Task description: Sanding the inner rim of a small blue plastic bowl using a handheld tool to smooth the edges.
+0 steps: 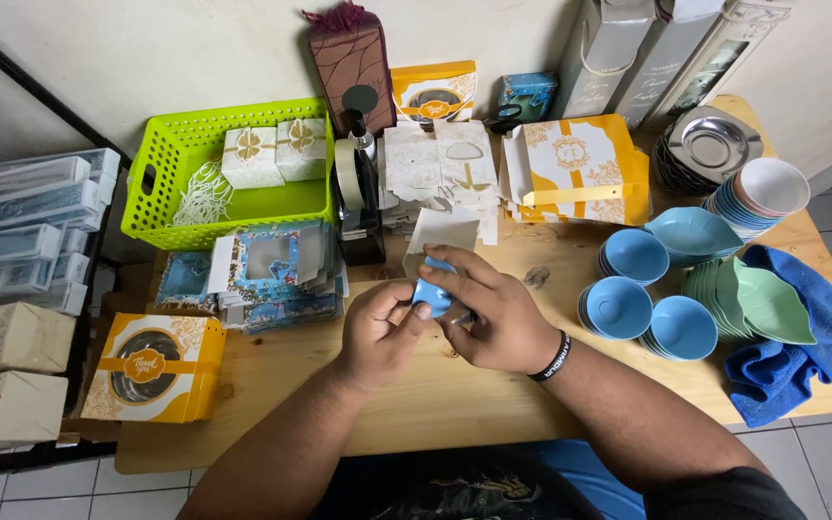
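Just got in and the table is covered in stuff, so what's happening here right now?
A person sits at a wooden table, holding a small blue piece with both hands: the left hand grips it from the side, the right hand from above. What the piece is I cannot tell. Stacks of blue bowls and green leaf-shaped dishes sit to the right, flat-packed gift boxes and a green basket to the left, and a tape dispenser behind the hands.

On the bench [455,404] a basket [228,169] holding two small boxes [274,152] sits back left, stacked bowls [642,303] right, a cloth [792,327] seemingly under the rightmost dishes.
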